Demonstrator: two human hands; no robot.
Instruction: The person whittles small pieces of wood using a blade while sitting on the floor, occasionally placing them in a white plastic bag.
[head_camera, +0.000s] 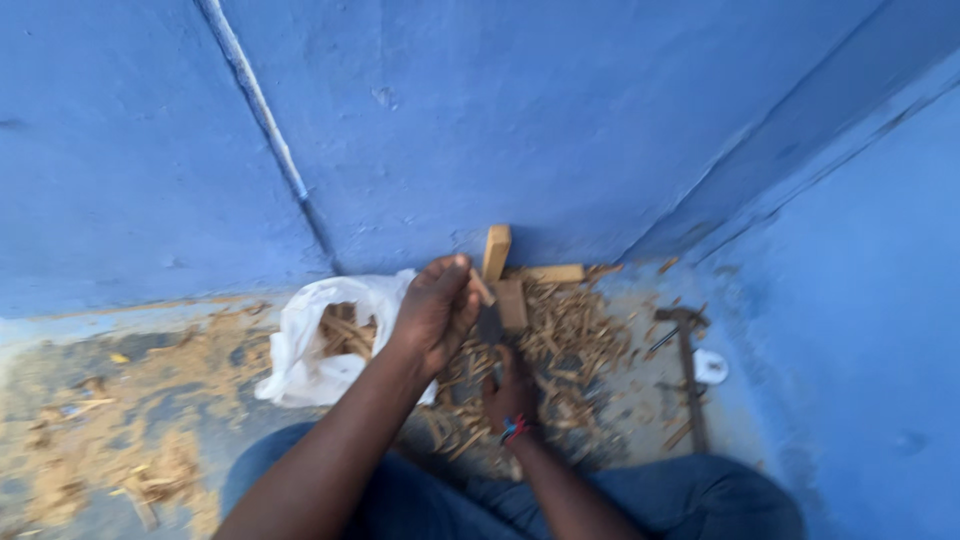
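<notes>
My left hand (438, 308) is raised over a pile of wood chips (575, 340) and is closed on a small wooden stick (482, 289) that pokes out by the thumb. Just below it, my right hand (510, 392), with a coloured bracelet at the wrist, grips a dark bladed tool (490, 325) that points up towards the stick. The picture is blurred, so the tool's exact kind is unclear. Both hands work above the floor between my knees, in blue trousers.
A white plastic bag (300, 350) with wood pieces lies left of my hands. Wooden blocks (496, 250) lean in the blue wall corner. A long metal tool (690, 375) and a small white object (711, 367) lie to the right. Sawdust (120, 420) covers the floor at left.
</notes>
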